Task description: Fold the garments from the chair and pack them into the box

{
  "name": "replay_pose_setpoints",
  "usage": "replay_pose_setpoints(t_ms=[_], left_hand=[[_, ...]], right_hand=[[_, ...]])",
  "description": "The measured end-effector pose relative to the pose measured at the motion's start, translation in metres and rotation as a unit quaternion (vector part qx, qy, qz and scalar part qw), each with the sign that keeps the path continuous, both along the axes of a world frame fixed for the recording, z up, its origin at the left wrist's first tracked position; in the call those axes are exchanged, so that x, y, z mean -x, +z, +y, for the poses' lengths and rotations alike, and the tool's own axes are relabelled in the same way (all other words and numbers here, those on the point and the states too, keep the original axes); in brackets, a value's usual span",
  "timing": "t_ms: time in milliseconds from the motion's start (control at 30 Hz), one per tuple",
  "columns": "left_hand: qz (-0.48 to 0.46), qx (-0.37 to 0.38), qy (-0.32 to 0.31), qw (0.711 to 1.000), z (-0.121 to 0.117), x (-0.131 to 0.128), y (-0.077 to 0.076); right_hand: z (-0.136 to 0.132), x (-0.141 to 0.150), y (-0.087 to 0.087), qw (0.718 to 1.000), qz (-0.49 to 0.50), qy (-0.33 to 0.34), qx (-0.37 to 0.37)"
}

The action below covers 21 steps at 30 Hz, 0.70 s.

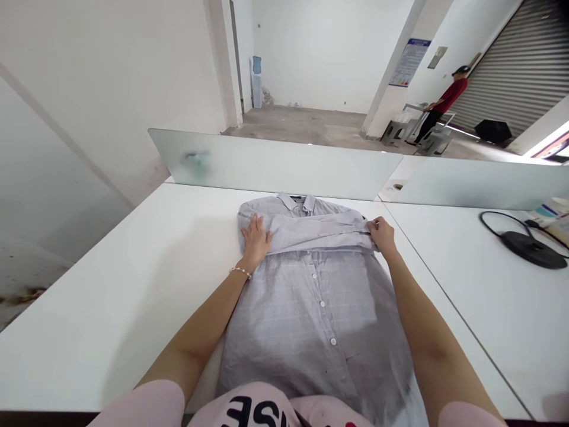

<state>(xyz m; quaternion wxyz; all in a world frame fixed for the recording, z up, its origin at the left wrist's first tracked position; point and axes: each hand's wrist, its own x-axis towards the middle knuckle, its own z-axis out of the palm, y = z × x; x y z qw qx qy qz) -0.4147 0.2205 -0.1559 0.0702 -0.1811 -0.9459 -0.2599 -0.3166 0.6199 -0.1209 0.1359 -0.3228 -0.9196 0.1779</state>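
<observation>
One grey shirt (284,326) lies on the white table (164,261), collar (287,201) far. I rest the left hand (256,238) flat, fingers spread, at its far-left edge; the right hand (381,235) pinches the sleeve (317,228) end. Pink clothing (262,394) hides the near hem.

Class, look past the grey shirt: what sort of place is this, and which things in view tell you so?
Probably a workroom or small commercial unit rather than a home: there is a roller shutter, a water dispenser, and white desks with a frosted divider.
</observation>
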Motion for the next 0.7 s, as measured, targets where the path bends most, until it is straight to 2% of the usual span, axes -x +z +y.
replay_pose_setpoints(t_ms=[167, 333, 433, 567, 700], left_hand=[[-0.038, 0.087, -0.021, 0.995, 0.001, 0.002, 0.000], [-0.035, 0.109, -0.029, 0.993, -0.007, 0.017, 0.000], [-0.020, 0.121, -0.061, 0.991, -0.012, 0.035, 0.005], [0.004, 0.148, -0.129, 0.981, -0.012, 0.061, 0.013], [0.034, 0.174, -0.124, 0.976, -0.012, 0.082, 0.015]], right_hand=[[-0.018, 0.002, -0.017, 0.994, -0.101, 0.001, -0.037], [-0.026, -0.001, -0.005, 0.988, -0.109, 0.021, -0.107], [-0.040, 0.004, -0.004, 0.984, -0.083, 0.068, -0.142], [-0.067, 0.008, -0.023, 0.976, -0.082, 0.133, -0.151], [-0.081, 0.004, -0.038, 0.973, -0.081, 0.138, -0.167]])
